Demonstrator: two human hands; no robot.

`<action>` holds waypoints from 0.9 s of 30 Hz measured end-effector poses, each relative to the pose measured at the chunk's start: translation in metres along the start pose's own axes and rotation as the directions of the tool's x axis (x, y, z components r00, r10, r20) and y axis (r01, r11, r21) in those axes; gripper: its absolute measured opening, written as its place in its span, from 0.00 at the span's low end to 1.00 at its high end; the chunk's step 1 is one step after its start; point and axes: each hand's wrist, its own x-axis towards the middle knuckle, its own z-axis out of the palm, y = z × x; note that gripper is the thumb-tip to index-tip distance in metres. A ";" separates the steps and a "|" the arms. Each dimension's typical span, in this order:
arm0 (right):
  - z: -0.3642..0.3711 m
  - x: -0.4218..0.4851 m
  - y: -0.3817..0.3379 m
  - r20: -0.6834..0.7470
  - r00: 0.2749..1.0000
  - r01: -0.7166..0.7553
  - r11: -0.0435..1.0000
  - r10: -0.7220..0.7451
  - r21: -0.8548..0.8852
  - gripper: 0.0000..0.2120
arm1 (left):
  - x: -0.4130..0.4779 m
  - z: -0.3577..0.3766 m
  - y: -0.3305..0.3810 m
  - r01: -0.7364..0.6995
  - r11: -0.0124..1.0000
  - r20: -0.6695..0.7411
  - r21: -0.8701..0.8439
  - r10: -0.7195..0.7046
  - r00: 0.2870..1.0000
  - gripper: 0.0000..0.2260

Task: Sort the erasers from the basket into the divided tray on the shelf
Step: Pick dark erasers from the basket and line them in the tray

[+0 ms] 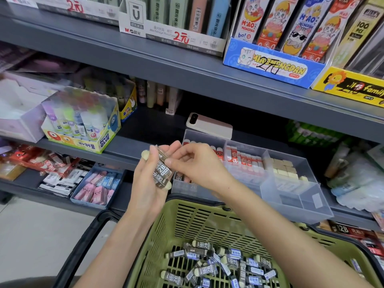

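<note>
Gripping a handful of dark-sleeved, cream-tipped 2B erasers point(163, 170), a person's left hand point(148, 183) curls its fingers around the bundle while the right hand point(194, 166) pinches the top eraser between thumb and fingertips, the two hands meeting over the stack. Directly below the hands sits an olive-green slotted plastic basket point(187, 225) with black handles, where a heap of loose dark-sleeved erasers point(224, 265) lies on its floor. Just beyond the right hand, on the dark grey metal shelf point(133, 150), stands a clear plastic divided tray point(301, 206): red-and-white sleeved erasers point(245, 160) fill the compartments nearest the right hand's knuckles, small cream block erasers point(284, 168) fill one farther to the right, and more dark-sleeved erasers show in the near compartment, partly hidden under the right hand. Behind the tray lies a white and pink slab-shaped device point(209, 125). Well to the left of the left hand stands a colourful cardboard box of glue sticks point(83, 125).
</note>
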 end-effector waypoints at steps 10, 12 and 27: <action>-0.048 0.003 0.000 0.201 0.966 -0.228 0.898 0.161 0.376 0.03 | -0.002 -0.001 -0.004 -0.087 0.989 -0.009 0.122 0.089 0.996 0.19; -0.066 0.007 0.004 0.127 0.981 -0.181 0.938 0.149 0.294 0.04 | -0.001 -0.002 -0.004 -0.113 0.985 -0.050 0.132 0.120 0.991 0.16; -0.048 0.025 0.040 0.229 0.966 0.061 0.759 0.118 -0.648 0.09 | -0.002 0.002 -0.001 -0.096 0.977 -0.134 0.192 0.123 0.983 0.13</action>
